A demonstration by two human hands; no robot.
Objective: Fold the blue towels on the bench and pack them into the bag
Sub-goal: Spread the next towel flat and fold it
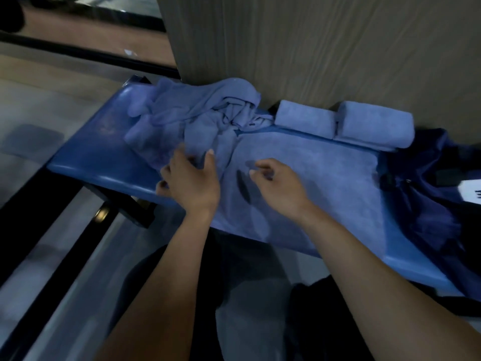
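Hands over spread towel (307, 175) on table (86, 152): left hand (194, 183) splayed open, right hand (276, 183) loosely curled, empty; folding pending, next move needs an edge pinched.

The towels (307, 173) I worked on were plain pale blue, the bench (104, 149) a glossy deeper blue, the bag (432, 194) dark navy.

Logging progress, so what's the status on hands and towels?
Left hand on crumpled towels, grip unclear. Right hand over flat towel, holding nothing. Two folded towels waiting; bag unobstructed.
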